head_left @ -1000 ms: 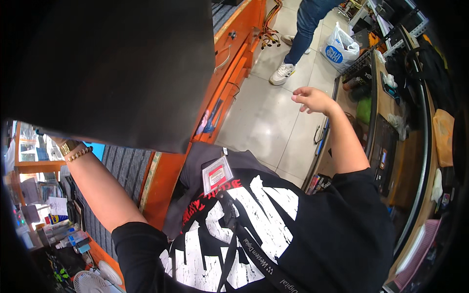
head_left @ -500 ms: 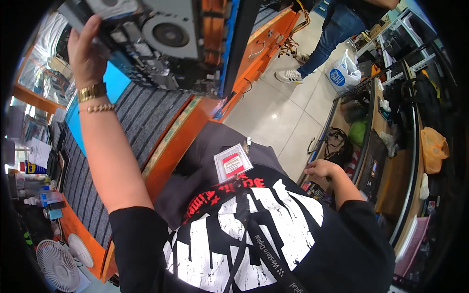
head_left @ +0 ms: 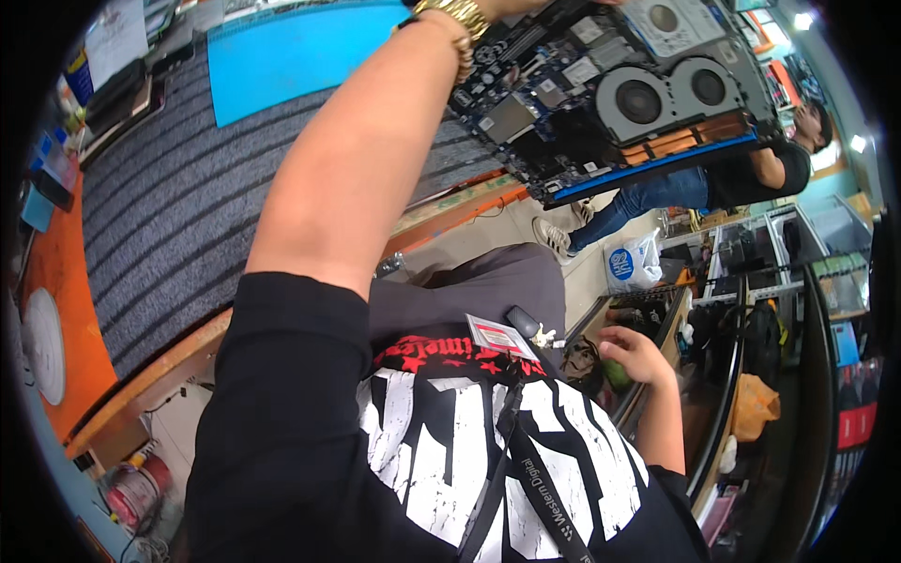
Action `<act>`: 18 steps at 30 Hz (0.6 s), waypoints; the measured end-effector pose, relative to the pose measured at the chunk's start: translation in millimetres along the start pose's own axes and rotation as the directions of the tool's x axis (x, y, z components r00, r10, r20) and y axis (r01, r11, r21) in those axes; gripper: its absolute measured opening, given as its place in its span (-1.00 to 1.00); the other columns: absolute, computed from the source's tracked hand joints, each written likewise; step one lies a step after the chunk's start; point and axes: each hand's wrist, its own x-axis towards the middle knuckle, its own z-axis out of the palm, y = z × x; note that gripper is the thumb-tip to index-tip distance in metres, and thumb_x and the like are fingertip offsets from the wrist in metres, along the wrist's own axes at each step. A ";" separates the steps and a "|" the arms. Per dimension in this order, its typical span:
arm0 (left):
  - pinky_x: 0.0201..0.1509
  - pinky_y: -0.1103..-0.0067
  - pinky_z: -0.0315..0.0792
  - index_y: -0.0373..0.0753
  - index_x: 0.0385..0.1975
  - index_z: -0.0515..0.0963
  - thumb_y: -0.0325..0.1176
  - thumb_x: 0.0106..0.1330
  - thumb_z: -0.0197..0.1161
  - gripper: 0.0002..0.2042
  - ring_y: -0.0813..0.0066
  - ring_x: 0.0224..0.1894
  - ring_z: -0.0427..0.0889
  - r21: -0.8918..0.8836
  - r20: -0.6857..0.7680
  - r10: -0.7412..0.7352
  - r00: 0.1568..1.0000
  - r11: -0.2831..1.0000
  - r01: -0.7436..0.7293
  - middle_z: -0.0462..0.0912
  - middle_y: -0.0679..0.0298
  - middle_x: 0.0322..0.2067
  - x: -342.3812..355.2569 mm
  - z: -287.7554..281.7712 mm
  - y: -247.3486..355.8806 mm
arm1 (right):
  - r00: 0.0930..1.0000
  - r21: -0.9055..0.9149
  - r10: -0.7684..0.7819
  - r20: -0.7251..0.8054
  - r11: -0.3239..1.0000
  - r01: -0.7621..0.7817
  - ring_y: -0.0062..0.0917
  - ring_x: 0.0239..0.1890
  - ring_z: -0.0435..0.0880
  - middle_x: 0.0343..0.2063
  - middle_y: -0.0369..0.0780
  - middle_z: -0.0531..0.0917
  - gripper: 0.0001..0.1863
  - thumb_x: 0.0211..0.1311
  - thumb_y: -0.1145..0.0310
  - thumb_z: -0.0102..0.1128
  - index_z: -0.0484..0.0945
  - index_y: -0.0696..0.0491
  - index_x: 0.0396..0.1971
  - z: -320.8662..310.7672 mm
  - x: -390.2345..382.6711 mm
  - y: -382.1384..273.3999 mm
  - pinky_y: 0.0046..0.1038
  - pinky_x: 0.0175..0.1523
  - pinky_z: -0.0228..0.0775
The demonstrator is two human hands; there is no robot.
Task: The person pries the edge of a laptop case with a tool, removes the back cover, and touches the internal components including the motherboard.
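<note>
An opened-up laptop (head_left: 563, 113) hangs in the air over the bench's edge at upper right, its inside bared: circuit board, two round fans, copper heat pipes and a blue strip along the lower edge. My left hand (head_left: 507, 7), only partly in the picture at the top, grips the laptop by its upper left side; most of its fingers are cut off or hidden. Lower right, my right hand (head_left: 640, 357) is held away from the laptop beside my lap, fingers loosely bent and apart, with nothing in it.
A bench with a grey ribbed mat (head_left: 225, 197) lies to my left, a blue sheet (head_left: 291, 56) on it. Beyond the laptop stands another person (head_left: 765, 178). A white plastic bag (head_left: 635, 261) rests on the floor. Cluttered shelves (head_left: 741, 357) line the right side.
My left hand has carried the laptop to the right, and the laptop has turned so both fans show. My view has swung too. The right hand stays empty beside my lap.
</note>
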 end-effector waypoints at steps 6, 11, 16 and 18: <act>0.11 0.54 0.66 -0.38 0.12 0.83 -0.14 0.40 0.72 -0.52 0.55 -0.08 0.82 -0.067 0.049 0.034 0.998 0.997 -0.030 0.92 0.25 -0.07 0.7 -14.4 -15.4 | 0.982 0.227 0.130 -0.138 0.969 -0.096 -0.53 -0.05 0.82 -0.01 -0.22 0.85 -0.53 0.71 0.15 0.39 0.70 0.17 0.34 -2.2 11.6 54.6 -0.40 0.09 0.66; 0.15 0.51 0.69 -0.39 0.16 0.79 -0.13 0.35 0.75 -0.47 0.53 -0.03 0.83 -0.156 0.095 0.147 0.985 0.979 -0.131 0.91 0.25 -0.02 2.9 -16.9 -19.0 | 0.877 0.078 0.465 0.124 0.876 -0.476 -0.51 -0.31 0.82 -0.21 -0.21 0.87 -0.54 0.63 0.05 0.46 0.78 0.16 0.17 82.6 11.3 203.6 -0.37 -0.21 0.65; 0.14 0.50 0.71 -0.46 0.17 0.74 -0.10 0.27 0.80 -0.36 0.50 -0.03 0.84 -0.073 -0.010 0.052 0.999 0.996 -0.053 0.90 0.17 -0.01 -0.6 -8.7 -12.5 | 0.674 0.097 0.637 0.374 0.696 -0.711 -0.47 -0.23 0.86 -0.08 -0.27 0.85 -0.47 0.64 -0.08 0.41 0.72 0.01 0.32 122.0 -8.9 255.5 -0.31 -0.16 0.69; 0.11 0.48 0.73 -0.50 0.16 0.73 -0.07 0.23 0.82 -0.32 0.48 -0.04 0.85 -0.006 0.004 0.059 0.998 0.998 -0.059 0.90 0.13 -0.01 -1.9 -14.3 -13.6 | 0.748 0.124 0.582 0.320 0.757 -0.642 -0.47 -0.22 0.85 -0.08 -0.27 0.84 -0.48 0.66 -0.08 0.38 0.72 0.01 0.31 98.2 9.0 235.6 -0.27 -0.14 0.70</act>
